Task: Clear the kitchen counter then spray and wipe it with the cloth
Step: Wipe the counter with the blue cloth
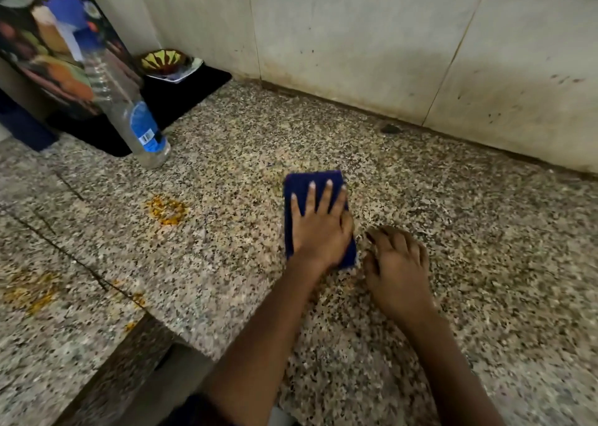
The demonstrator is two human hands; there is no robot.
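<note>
Cloth (315,195) sits flat on the counter (226,247), mid-frame, folded into a dark blue rectangle. Our left hand (318,228) lies palm-down on top of it, fingers spread and pressing, nothing pinched or curled around it. Our right hand (396,270) rests on the bare counter just beside the cloth's near right corner, fingers loosely bent, holding nothing.

Spray bottle (129,108) stands at the counter's far left, clear plastic with a blue label and blue trigger head (top half is blurred). It is well apart from the cloth.

We see a yellow-orange stain (166,210) left of the cloth, between it and the bottle, and a second smear (30,291) near the left edge, next to a crack in the stone.

Behind the bottle: a black mat (181,98) with a small patterned bowl (163,59) on a white dish against the wall (356,37). Wall tiles carry scattered dark spots.
</note>
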